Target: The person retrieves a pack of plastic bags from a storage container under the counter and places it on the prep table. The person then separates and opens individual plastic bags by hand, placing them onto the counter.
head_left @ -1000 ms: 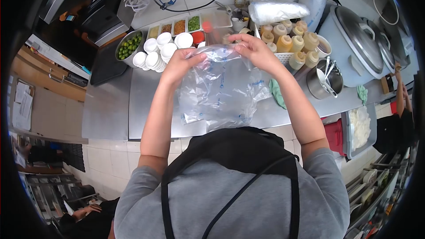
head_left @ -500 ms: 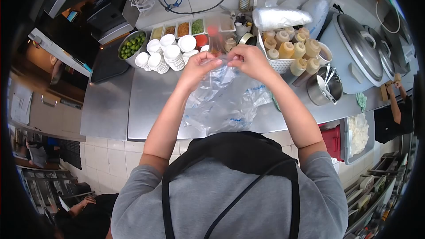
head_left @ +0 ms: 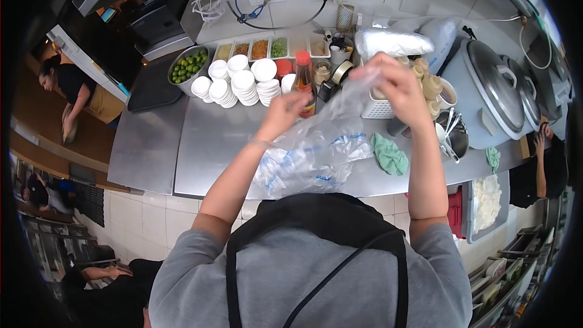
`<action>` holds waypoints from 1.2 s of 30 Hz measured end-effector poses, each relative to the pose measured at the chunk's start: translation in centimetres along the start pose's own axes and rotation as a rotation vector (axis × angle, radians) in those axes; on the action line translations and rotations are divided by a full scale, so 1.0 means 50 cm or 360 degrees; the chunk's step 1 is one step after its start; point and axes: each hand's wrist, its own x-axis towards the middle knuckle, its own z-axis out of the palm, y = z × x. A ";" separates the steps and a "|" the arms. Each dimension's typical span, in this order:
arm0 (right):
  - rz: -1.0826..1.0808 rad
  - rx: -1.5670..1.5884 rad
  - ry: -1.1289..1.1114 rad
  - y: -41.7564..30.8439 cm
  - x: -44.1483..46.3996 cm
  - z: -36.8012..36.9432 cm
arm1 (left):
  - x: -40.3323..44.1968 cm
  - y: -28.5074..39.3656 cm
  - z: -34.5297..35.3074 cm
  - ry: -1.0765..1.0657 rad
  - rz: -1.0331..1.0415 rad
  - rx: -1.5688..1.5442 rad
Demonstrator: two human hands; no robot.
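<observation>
A clear plastic bag [head_left: 316, 158] with blue print lies crumpled over the counter in front of me. Its upper part is stretched up to the right, where my right hand [head_left: 398, 88] is closed on the film, slightly blurred. My left hand [head_left: 282, 115] hovers at the bag's left side, its fingers loosely curled and apart with nothing visible between them. Some of the film passes by the left wrist. Just beyond the left fingertips stands a red-capped sauce bottle [head_left: 303, 76]. A green cloth [head_left: 389, 153] lies beside the bag, below the right forearm.
Stacked white cups [head_left: 243, 88] and a bowl of limes [head_left: 189, 67] stand back left. A white basket [head_left: 375, 109] of squeeze bottles and a metal pot [head_left: 458, 130] are to the right. Co-workers stand at far left [head_left: 76, 91], lower left and far right [head_left: 534, 170].
My hands have moved apart, the right hand pulling the film up and right, the left moving down and left. The sauce bottle and green cloth show more fully. A co-worker appears at far left.
</observation>
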 end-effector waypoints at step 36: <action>0.1157 0.0262 0.0123 0.445 -0.093 0.219 | -0.032 -0.305 -0.005 -0.0096 -0.1144 0.0091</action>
